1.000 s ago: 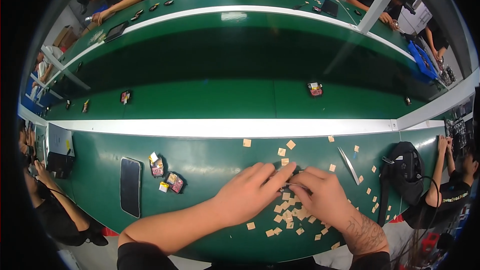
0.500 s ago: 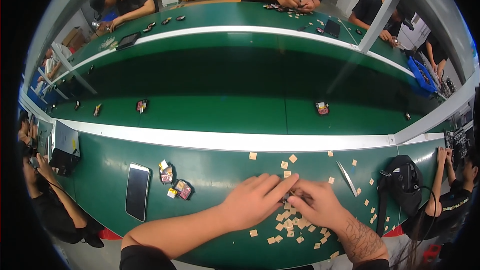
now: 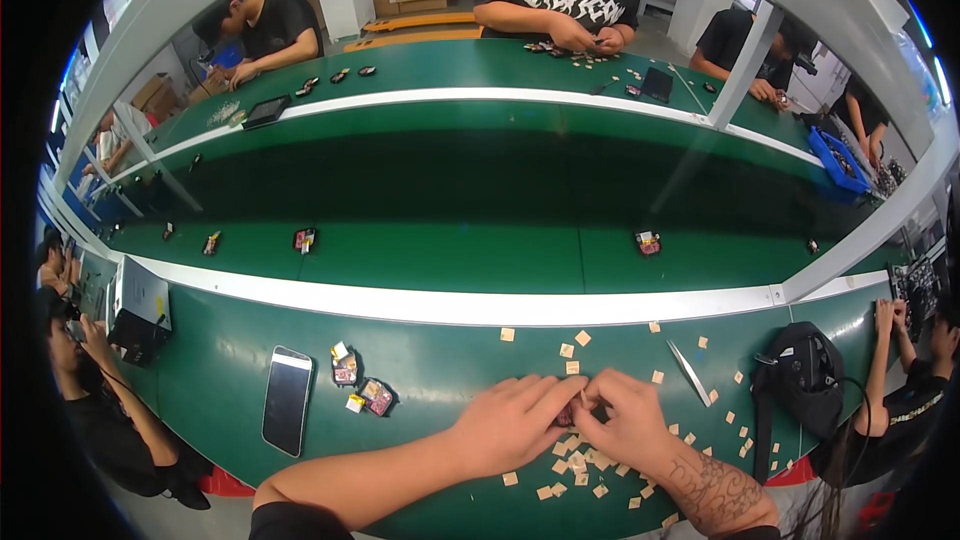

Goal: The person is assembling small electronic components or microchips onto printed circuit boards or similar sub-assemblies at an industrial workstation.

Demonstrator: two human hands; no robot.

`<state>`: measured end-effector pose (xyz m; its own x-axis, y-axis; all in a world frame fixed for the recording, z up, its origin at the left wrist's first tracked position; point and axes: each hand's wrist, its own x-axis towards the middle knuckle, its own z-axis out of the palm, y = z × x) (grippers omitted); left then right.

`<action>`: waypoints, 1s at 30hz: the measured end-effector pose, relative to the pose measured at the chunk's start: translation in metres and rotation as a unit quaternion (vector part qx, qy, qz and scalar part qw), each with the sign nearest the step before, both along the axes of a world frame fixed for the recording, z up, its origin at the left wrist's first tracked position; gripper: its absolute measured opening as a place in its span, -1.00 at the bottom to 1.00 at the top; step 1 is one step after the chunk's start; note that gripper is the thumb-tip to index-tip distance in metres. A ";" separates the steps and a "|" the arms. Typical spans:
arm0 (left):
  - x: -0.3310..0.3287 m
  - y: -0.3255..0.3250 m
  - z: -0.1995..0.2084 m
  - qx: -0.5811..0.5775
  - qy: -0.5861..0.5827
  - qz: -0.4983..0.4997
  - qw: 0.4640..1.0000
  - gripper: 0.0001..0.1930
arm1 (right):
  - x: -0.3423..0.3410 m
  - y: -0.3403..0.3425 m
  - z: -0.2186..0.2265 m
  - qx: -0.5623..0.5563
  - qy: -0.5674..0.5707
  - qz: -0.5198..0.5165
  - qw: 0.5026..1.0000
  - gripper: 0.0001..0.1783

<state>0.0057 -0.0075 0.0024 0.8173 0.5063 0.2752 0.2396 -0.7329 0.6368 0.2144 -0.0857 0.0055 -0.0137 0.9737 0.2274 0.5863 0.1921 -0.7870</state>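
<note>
My left hand [image 3: 510, 424] is closed around a small dark and reddish part [image 3: 566, 418], mostly hidden by my fingers. From the other side, my right hand [image 3: 627, 422] has thumb and forefinger pinched together at the top of that part. Whether a smaller piece sits in that pinch is hidden. Below and around both hands lie many small square tan pieces [image 3: 577, 462], some overlapping. To the left, two small black-edged electronic assemblies [image 3: 346, 370] with red, yellow and white parts rest on the green table [image 3: 220, 380].
A phone [image 3: 288, 402] lies at left, near a grey box-shaped device [image 3: 140, 305]. White tweezers [image 3: 690, 372] and a black bag [image 3: 803, 380] are at right. Beyond a white rail [image 3: 480, 308], more assemblies [image 3: 648, 243] sit on a dark green strip. Several people work around the tables.
My head view has tilted up slightly, so the table appears lower. My right hand's fingers have risen and drawn into a pinch over the part; my left hand still holds it.
</note>
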 end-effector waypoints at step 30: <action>-0.005 0.014 0.000 0.063 0.026 -0.040 0.997 -0.69 | 0.043 0.009 0.025 -0.179 0.040 0.110 0.977 -0.78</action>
